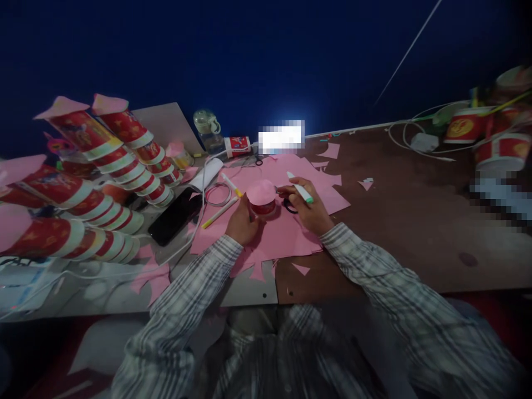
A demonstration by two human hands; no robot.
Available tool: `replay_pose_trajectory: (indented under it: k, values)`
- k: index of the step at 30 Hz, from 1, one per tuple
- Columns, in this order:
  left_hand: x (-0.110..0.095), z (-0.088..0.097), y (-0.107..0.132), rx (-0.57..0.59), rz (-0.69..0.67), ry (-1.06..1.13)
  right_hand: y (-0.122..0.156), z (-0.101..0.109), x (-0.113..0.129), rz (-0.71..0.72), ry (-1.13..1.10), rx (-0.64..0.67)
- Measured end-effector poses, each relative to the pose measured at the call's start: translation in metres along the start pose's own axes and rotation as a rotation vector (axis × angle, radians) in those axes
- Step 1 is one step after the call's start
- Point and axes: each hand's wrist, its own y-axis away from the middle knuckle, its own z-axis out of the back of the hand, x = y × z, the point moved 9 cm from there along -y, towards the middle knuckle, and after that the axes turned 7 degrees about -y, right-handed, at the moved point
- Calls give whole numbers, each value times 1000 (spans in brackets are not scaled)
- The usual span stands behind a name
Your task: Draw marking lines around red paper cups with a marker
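Observation:
My left hand [242, 225] is closed around the near left side of a small red paper cup [264, 207]. A round pink paper piece [261, 191] sits over the cup's top. In my right hand [315, 210] lies a white marker with a green end [300, 187], its fingers bent toward the cup's right side; whether they touch it I cannot tell. Black scissor handles [290, 206] show partly beside that hand. Under everything spread pink paper sheets [291, 239]. Two white-and-yellow markers [219, 213] rest left of the cup.
Stacks of red cups with pink tops [120, 166] lean at the left. Near them lie a black phone [177, 216] and a white cable [203, 202]. A clear bottle [208, 133] stands at the back. More red cups [467, 124] are at the far right.

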Motion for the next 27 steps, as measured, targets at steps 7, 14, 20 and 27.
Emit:
replay_pose_trajectory:
  k: [7, 14, 20, 27]
  values:
    - [9, -7, -7, -15, -10, 210, 2, -6, -2, 39, 345, 92]
    - [7, -17, -3, 28, -86, 551, 4, -2, -3, 81, 301, 43]
    - [-10, -18, 3, 82, -128, 618, 9, -6, 0, 83, 268, 35]
    - [-5, -21, 2, 78, -40, 700, 7, -4, 3, 156, 210, 8]
